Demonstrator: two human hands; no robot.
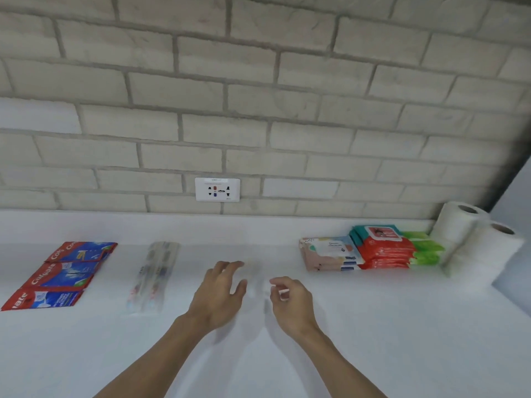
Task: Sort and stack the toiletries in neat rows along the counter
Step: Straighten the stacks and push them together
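Note:
Three red and blue toothpaste boxes [61,274] lie side by side on the white counter [373,326] at the left. To their right lie clear toothbrush packs [153,278]. At the back right stand stacked wipes packs: pastel [327,254], red [385,249] and green [425,248]. Two white toilet paper rolls [477,242] stand at the far right. My left hand [221,291] hovers over the middle of the counter with fingers spread. My right hand [290,297] is beside it, fingers loosely curled, with nothing plainly held. A faint pale blur lies between them; what it is cannot be told.
A pale brick wall rises behind the counter with a white power socket [217,190] just above it. The counter's right end stops by a grey wall past the paper rolls.

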